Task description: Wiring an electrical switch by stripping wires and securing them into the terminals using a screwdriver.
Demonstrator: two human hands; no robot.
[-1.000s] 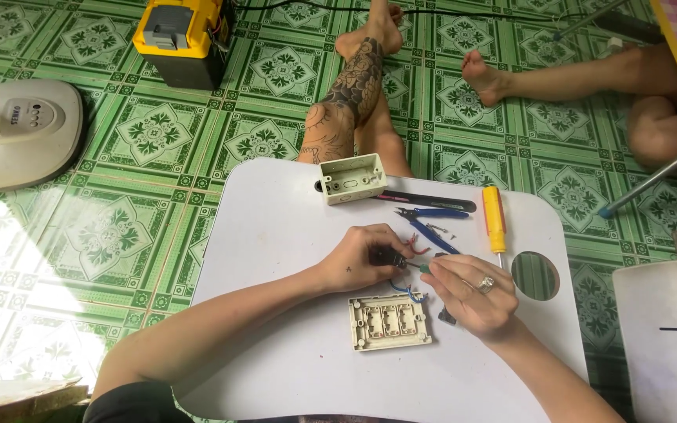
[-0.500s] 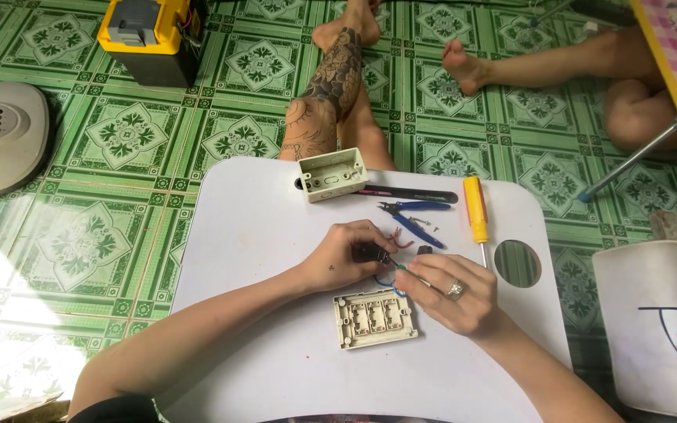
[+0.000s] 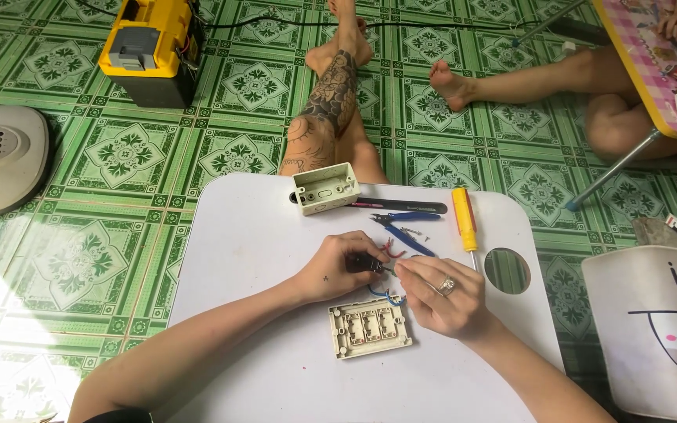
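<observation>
white low table [image 3: 260,258] over green tiled floor — left hand [image 3: 337,266] clamped on a small dark part [image 3: 363,262], right hand [image 3: 442,296] pinched at its tip, steadying it just above the switch plate [image 3: 370,327] — pliers [image 3: 401,227] and screwdriver [image 3: 465,219] beyond.

- The worktop [image 3: 260,258] is plain white.
- The floor [image 3: 127,157] has green tiles with a white floral and lattice pattern.
- The switch plate [image 3: 370,329], at the worktop's centre, is cream.
- The junction box [image 3: 324,188], at 12 o'clock from it, is cream too.
- The screwdriver [image 3: 464,218], at 1 o'clock, has a yellow handle.
- The cutters [image 3: 405,223] have blue handles.
- The wires [image 3: 385,294] are blue and red.
- The tool case [image 3: 149,47], at 11 o'clock, is yellow and black.
- The tattooed leg [image 3: 331,102] bears dark ornamental patterning.
</observation>
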